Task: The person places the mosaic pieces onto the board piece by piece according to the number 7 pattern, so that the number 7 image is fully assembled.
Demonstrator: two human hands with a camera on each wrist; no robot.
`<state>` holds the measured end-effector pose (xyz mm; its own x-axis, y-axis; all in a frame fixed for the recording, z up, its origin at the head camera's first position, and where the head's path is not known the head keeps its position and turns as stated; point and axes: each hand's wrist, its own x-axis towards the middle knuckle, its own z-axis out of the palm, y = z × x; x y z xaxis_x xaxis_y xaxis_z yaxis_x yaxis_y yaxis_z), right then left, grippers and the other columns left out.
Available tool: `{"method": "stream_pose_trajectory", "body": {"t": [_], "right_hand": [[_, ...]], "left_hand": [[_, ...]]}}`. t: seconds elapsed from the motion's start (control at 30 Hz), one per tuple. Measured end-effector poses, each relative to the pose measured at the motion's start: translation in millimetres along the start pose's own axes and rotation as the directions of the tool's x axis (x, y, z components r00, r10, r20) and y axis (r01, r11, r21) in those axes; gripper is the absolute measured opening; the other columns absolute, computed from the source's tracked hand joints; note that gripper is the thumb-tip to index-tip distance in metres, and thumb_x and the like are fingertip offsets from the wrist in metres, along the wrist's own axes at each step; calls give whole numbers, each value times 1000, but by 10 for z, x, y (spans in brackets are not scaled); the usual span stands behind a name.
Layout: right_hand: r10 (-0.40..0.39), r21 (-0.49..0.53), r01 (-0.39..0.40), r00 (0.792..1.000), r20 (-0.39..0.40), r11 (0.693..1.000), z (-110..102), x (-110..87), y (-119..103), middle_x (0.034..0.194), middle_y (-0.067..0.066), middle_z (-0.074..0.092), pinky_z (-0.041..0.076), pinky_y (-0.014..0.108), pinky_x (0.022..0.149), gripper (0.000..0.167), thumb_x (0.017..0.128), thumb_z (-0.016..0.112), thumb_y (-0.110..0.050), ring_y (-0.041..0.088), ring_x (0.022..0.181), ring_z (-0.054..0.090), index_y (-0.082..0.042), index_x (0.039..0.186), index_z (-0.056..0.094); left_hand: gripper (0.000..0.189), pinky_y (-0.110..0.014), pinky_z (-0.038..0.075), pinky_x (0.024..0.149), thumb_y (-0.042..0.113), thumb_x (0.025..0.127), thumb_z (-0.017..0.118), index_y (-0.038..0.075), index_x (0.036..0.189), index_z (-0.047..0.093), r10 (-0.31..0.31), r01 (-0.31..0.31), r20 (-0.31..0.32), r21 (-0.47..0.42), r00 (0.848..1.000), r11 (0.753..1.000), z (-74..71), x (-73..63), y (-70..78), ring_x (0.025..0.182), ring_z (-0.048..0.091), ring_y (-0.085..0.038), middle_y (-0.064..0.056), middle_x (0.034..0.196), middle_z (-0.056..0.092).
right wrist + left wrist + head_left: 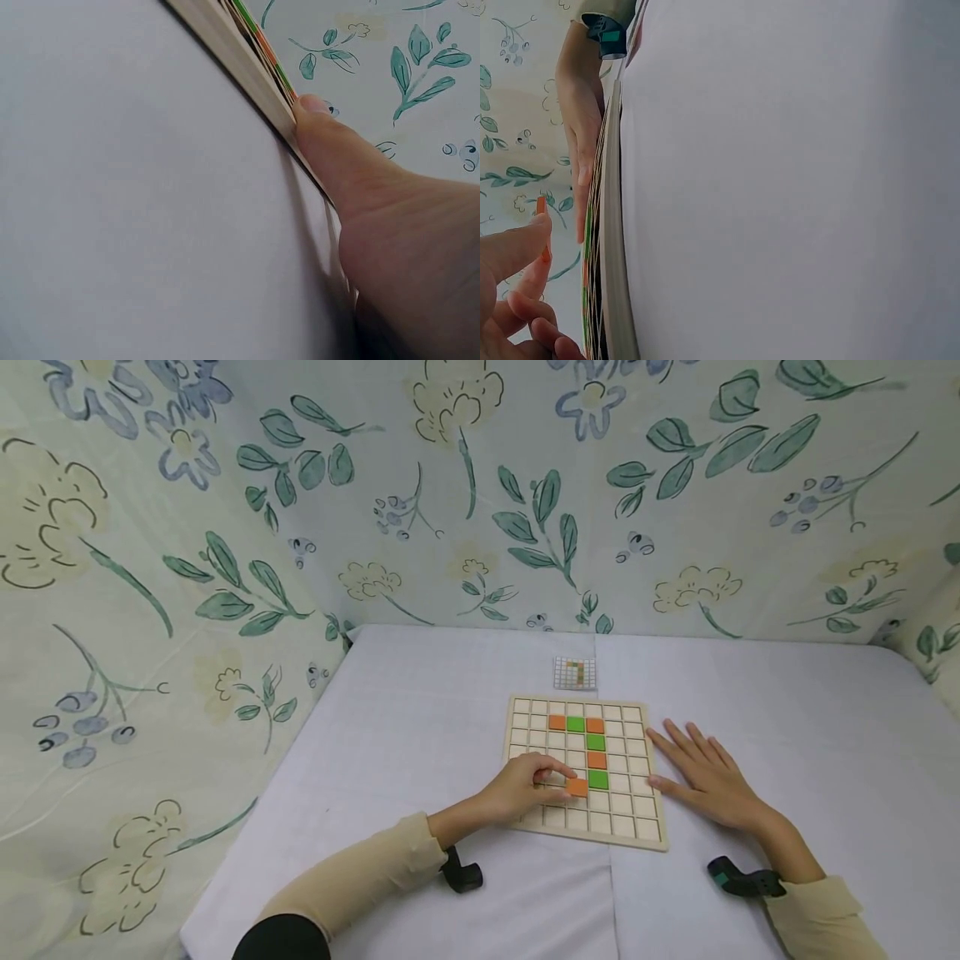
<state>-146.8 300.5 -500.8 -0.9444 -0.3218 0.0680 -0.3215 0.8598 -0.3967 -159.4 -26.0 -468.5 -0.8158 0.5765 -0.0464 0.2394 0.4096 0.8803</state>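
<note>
My left hand point(521, 789) pinches an orange square tile point(577, 787) between thumb and fingers. In the left wrist view this tile point(542, 206) is held up off the wooden grid board point(622, 827). A row of an orange tile point(557, 722), a green tile point(575, 724) and another orange tile point(595, 726) lies near the board's far side. From its right end, green and orange tiles run down one column to a green tile point(597, 779) beside the held one. My right hand point(708, 781) lies with fingers spread at the board's right edge, its thumb point(319, 124) touching the rim.
Behind the board lies a small card point(574, 673) printed with a coloured grid pattern. A white cloth point(420, 693) covers the table. Floral fabric point(450, 485) hangs behind and to the left. Each wrist wears a black strapped device point(462, 872).
</note>
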Motion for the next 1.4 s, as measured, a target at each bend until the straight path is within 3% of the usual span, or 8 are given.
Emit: {"method": "stream_pose_trajectory", "body": {"t": [0.13, 0.3, 0.53, 0.87, 1.4], "right_hand": [[1, -1, -1, 1000, 4, 1000, 9, 3, 6, 163, 21, 11, -11, 58, 114, 81, 97, 57, -53, 44, 148, -3, -17, 161, 21], [-1, -4, 1, 1000, 5, 1000, 11, 1, 5, 163, 22, 11, -12, 58, 113, 81, 97, 57, -52, 44, 148, -4, -17, 161, 20], [-3, -2, 3, 1000, 2, 1000, -6, 2, 0, 163, 22, 11, -11, 58, 114, 81, 97, 57, -52, 44, 149, -4, -17, 161, 20], [-5, -8, 5, 1000, -1, 1000, 21, 2, 9, 163, 22, 11, -12, 58, 113, 81, 97, 57, -53, 44, 148, -4, -16, 161, 21], [-14, -1, 14, 1000, -11, 1000, 4, 2, -1, 163, 22, 12, -11, 58, 114, 81, 97, 58, -52, 44, 148, -2, -17, 160, 22]], "left_hand": [[28, -20, 32, 64, 18, 86, 81, 11, 113, 75, 9, -9, 4, 20, 1000, 1000, 67, 33, 52, 68, 35, -6, 1, 69, 37], [29, -20, 33, 65, 24, 84, 82, 14, 110, 76, 37, -34, -21, 133, 999, 991, 136, 81, 91, 70, 38, -6, 2, 68, 41], [27, -28, 28, 72, 36, 81, 84, 27, 106, 78, 8, 14, -77, 279, 997, 960, 193, 104, 132, 75, 41, -5, 6, 74, 49], [26, -33, 24, 77, 37, 79, 86, 32, 103, 79, -37, 60, -83, 292, 996, 955, 243, 100, 157, 84, 40, -7, 14, 90, 54], [26, -32, 22, 72, 42, 77, 86, 37, 101, 79, -51, 85, -99, 371, 994, 925, 278, 112, 151, 80, 37, -8, 11, 85, 48]]}}
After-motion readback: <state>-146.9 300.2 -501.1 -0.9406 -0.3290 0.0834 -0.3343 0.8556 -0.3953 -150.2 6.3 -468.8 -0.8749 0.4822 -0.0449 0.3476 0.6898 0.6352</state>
